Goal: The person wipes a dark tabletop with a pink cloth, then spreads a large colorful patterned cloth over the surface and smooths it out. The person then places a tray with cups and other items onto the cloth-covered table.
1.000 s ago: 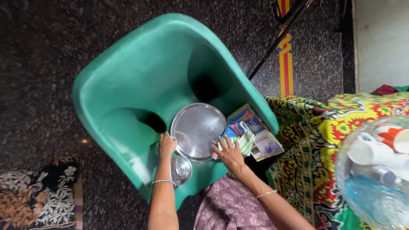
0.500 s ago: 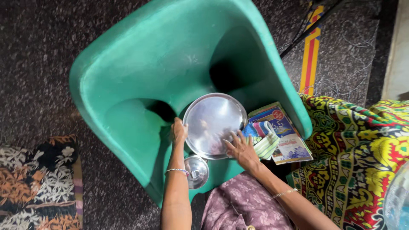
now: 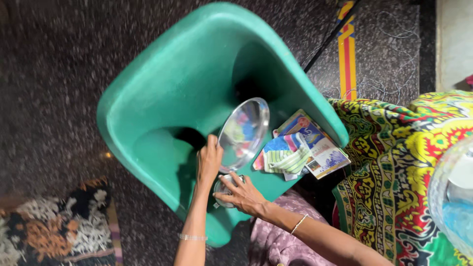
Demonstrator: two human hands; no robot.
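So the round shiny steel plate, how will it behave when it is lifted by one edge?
The round shiny steel plate looks thin and rigid, so it should stay flat, not flop. Its polished surface is probably slippery for the left hand holding its rim. Tilted on edge on the green plastic chair, it could slide or roll.

Shiny polished metal plate point(image 3: 244, 133), smooth matt green plastic chair point(image 3: 167, 93), soft striped cloth point(image 3: 285, 158), glossy paper booklet point(image 3: 318, 148), speckled stone floor point(image 3: 54, 74).

Flat printed booklets or leaflets point(image 3: 315, 148) lying on the seat of the green plastic chair point(image 3: 162, 88), at its right edge, rectangular, glossy, covers in blue, yellow, red and white, partly covered by a folded striped cloth point(image 3: 283, 157)
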